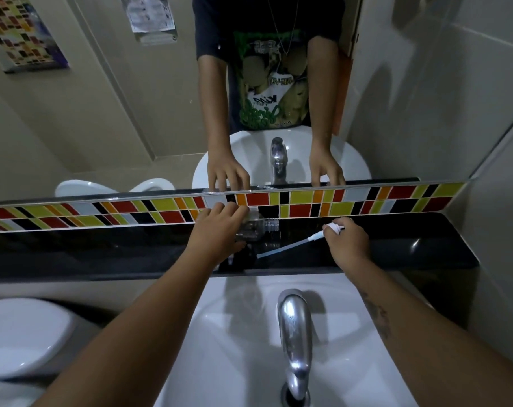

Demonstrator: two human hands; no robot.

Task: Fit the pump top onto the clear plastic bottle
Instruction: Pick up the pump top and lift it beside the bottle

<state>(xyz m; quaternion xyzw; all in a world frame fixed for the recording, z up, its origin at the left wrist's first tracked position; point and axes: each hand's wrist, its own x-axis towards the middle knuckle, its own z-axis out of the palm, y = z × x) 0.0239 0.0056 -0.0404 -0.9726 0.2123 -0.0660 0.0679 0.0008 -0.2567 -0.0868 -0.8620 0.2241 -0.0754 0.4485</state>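
Note:
A clear plastic bottle [256,224] lies tilted over the black shelf [102,248], its threaded open neck pointing right. My left hand [218,230] is wrapped around its body and hides most of it. To the right, my right hand [347,239] grips the white pump top [336,227]. The pump's long thin dip tube [287,246] slants down and left from it. The tube's tip lies below the bottle's neck, apart from it.
A white sink [234,333] with a chrome tap [296,333] sits in front of the shelf. A band of coloured tiles [366,201] and a mirror [117,113] rise behind it. A white toilet lid [23,336] is at the lower left.

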